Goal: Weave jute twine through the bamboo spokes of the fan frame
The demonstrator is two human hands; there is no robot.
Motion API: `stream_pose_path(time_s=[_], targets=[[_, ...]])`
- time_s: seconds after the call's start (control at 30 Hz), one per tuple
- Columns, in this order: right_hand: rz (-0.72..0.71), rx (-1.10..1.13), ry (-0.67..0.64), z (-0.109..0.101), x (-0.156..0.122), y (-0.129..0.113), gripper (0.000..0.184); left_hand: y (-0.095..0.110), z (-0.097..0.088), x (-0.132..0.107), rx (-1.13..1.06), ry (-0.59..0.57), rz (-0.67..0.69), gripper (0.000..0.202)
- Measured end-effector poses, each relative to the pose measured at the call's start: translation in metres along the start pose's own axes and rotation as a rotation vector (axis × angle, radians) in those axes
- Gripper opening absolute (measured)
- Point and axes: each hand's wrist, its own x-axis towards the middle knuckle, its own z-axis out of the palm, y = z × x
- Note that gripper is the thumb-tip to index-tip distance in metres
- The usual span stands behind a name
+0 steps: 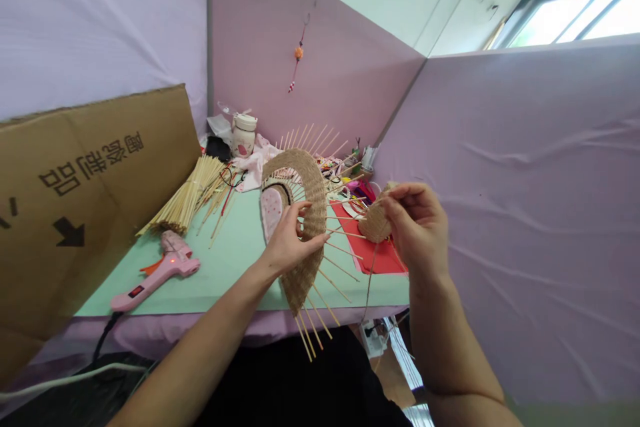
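Observation:
A round woven disc of tan cord point(306, 213) with thin wooden sticks radiating from its rim stands on edge above the green table point(225, 267). My left hand point(293, 240) is closed on the disc's woven edge, thumb on the near face. My right hand point(415, 227) is closed on a small ball of the same tan cord point(375, 221), fingers pinching a strand at its top. A cord strand hangs down from the ball past the table's front edge.
A pink hot glue gun point(160, 267) lies at the front left with its light on. A bundle of wooden sticks point(187, 197) lies behind it beside a leaning cardboard sheet point(75, 193). A red sheet point(373, 250), a white jar point(244, 135) and small clutter sit at the back. Purple partitions enclose the table.

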Motion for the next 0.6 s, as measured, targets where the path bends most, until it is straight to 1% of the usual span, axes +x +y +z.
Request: stream_pose_path(time_s=[0.07, 0.13, 0.2, 0.27, 0.33, 0.37, 0.47, 0.53, 0.6], targets=[[0.029, 0.047, 0.078, 0.004, 0.007, 0.021, 0.015, 0.0, 0.0, 0.0, -0.002, 0.002, 0.0, 0.064], [0.067, 0.036, 0.1, 0.005, 0.01, 0.042, 0.017, 0.0, 0.0, 0.0, -0.006, 0.002, 0.001, 0.064], [0.113, -0.001, 0.045, 0.007, 0.008, 0.061, 0.016, 0.0, -0.001, 0.0, -0.019, 0.009, 0.003, 0.064], [0.169, -0.026, -0.074, 0.012, 0.004, 0.078, 0.015, 0.0, -0.001, 0.0, -0.041, 0.023, -0.005, 0.065], [0.231, -0.012, -0.166, 0.021, 0.0, 0.094, 0.017, 0.0, -0.002, 0.001, -0.07, 0.041, -0.02, 0.067], [0.267, 0.008, -0.18, 0.028, 0.0, 0.101, 0.019, 0.0, -0.002, 0.001, -0.083, 0.043, -0.025, 0.068], [0.364, 0.101, -0.102, 0.053, 0.001, 0.116, 0.021, 0.0, 0.001, 0.0, -0.08, 0.015, -0.006, 0.067], [0.4, 0.192, -0.036, 0.072, 0.002, 0.117, 0.021, 0.0, 0.003, -0.001, -0.061, -0.015, 0.018, 0.066], [0.402, 0.321, 0.013, 0.09, 0.001, 0.112, 0.022, 0.0, 0.006, -0.001, -0.062, -0.023, 0.041, 0.064]])
